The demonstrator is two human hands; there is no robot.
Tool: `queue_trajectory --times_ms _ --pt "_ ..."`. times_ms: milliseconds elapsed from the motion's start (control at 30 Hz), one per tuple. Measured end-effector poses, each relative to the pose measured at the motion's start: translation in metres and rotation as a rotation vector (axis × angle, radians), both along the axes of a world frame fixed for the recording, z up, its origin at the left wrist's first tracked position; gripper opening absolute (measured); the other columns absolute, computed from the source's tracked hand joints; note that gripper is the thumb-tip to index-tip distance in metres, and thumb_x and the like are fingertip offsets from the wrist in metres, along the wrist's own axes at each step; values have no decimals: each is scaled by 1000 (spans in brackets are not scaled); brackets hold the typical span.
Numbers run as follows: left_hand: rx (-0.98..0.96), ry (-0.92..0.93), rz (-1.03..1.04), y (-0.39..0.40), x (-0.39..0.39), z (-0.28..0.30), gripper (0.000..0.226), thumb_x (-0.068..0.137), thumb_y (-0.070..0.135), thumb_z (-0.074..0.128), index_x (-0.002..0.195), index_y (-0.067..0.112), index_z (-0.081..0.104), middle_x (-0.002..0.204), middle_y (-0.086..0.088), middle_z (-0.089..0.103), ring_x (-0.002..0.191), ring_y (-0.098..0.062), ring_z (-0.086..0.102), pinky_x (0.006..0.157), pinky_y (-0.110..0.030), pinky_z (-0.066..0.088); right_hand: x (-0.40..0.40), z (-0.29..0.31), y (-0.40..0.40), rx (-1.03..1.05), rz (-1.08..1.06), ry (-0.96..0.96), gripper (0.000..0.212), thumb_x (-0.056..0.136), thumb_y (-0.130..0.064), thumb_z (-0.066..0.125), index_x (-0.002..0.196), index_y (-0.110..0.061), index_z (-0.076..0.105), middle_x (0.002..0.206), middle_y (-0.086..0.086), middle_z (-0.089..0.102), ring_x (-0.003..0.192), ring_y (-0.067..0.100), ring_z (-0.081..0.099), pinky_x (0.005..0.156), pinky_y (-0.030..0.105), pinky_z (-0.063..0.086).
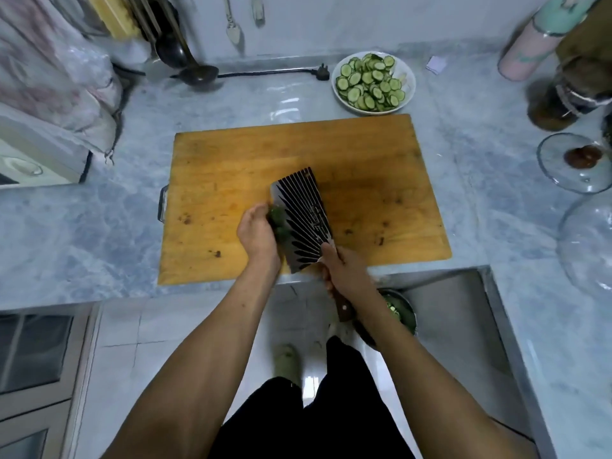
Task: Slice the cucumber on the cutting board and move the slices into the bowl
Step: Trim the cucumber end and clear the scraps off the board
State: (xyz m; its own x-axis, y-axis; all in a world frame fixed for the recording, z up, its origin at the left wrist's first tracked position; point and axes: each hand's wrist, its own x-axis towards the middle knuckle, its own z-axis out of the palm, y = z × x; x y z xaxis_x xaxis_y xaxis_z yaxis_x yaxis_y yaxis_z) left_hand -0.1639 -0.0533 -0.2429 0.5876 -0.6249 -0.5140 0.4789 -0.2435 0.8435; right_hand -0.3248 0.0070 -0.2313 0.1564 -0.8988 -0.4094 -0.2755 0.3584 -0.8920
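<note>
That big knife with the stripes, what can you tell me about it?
The cleaver has a broad, rectangular metal blade with dark fanned ridges on its side and a brown wooden handle. The right hand grips the handle; the left hand holds a dark green cucumber piece against the blade's left side, over the cutting board.

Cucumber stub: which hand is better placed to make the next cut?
Right. The right hand already grips the cleaver by its handle, blade against the cucumber on the board. The left hand holds the stub, so it should probably just steady it.
</note>
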Motion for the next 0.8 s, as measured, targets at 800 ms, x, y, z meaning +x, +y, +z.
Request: queue_trajectory --times_ms 800 --pt "-46 -758 -409 -13 -13 -14 49 104 35 42 145 8 44 159 -10 24 145 -20 23 113 -23 25 0 -10 9 -22 -70 0 44 105 -36 42 70 -9 49 52 5 49 40 18 48 38 26 40"
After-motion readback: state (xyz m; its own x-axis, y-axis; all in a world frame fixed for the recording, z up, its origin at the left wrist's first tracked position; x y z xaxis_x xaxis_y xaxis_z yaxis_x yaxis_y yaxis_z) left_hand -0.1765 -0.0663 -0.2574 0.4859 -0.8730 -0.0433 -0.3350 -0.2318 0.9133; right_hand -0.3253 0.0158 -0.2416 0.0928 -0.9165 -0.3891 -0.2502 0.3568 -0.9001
